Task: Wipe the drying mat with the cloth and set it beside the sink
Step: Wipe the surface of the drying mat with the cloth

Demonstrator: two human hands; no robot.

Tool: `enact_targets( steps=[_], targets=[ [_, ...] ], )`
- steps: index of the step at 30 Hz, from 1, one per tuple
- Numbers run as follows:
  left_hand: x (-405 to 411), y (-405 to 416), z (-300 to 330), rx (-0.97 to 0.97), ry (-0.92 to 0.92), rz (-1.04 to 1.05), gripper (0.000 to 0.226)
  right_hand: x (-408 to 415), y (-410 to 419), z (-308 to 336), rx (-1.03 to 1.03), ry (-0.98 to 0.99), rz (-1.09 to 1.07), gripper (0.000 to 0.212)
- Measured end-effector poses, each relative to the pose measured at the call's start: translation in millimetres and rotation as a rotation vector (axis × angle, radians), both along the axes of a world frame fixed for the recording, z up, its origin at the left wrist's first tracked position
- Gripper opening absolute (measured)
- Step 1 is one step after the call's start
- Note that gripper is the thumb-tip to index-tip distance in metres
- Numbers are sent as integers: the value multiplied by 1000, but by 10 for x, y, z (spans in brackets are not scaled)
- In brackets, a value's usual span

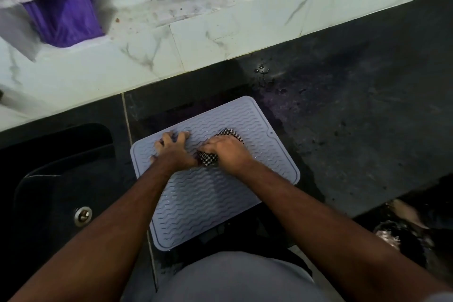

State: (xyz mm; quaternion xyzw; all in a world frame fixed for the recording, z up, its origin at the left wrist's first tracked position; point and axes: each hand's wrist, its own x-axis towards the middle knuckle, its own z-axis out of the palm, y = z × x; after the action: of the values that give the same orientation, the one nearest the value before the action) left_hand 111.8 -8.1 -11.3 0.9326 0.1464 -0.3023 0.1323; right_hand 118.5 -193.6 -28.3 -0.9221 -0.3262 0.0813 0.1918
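Drying mat (pixel 210 193) lies on the dark desk (pixel 355 135) just right of the sink (pixel 61 179), near edge overhanging. Left hand (pixel 171 149), fingers spread flat, pins it; right hand (pixel 228 152), grip closed on the checked cloth (pixel 230 133), wipes mid-mat.

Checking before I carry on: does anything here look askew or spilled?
Yes. The mat lies askew, its near corner hanging over the counter edge. Water drops sit on the counter behind it. Left hand pins it; right hand holds the cloth.
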Motion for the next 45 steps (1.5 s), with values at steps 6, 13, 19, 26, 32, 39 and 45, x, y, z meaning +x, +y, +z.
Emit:
enact_targets(
  steps=[6,13,19,26,32,39,45],
  targets=[
    [23,49,-56,-3,21,-4,113,-61,-179,-37,-95,-111,-33,43],
    [31,63,-16,-33,52,12,115,154,-705,-22,-225,-207,-174,44],
    [-2,47,7,-50,38,14,113,286,-844,22,-320,-111,-446,43],
    [-145,29,-37,-36,-115,1,107,-220,108,109,-89,-35,-272,48],
    [-614,225,-115,-79,-426,119,102,-101,110,126,-51,-63,-204,45],
    [-954,501,-168,-39,-384,122,93,-189,464,20,-39,-35,-126,38],
    [-898,570,-84,-70,-388,118,96,-213,607,130,87,3,-45,55]
  ],
)
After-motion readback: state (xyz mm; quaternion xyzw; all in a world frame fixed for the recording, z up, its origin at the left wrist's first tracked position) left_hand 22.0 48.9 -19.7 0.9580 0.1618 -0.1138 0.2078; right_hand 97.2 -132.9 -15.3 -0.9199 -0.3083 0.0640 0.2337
